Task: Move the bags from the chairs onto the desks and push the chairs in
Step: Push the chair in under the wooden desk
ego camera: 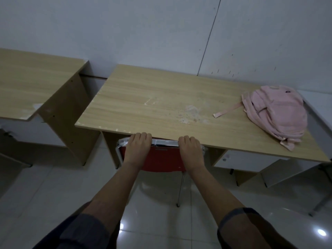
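A red chair [161, 161] with a chrome frame stands under the front edge of the wooden desk [152, 103]; its seat is hidden below the top. My left hand [138, 146] grips the left end of the chair's top rail, fingers curled over it. My right hand [190, 148] grips the right end of the same rail. A pink backpack [276, 115] lies on the desk's right end, one strap trailing left across the top.
A second wooden desk [32, 83] stands to the left, with a gap between the two. A white wall runs behind both. Glossy white floor tiles [53, 191] lie below. Metal legs of other furniture [321, 203] show at the right.
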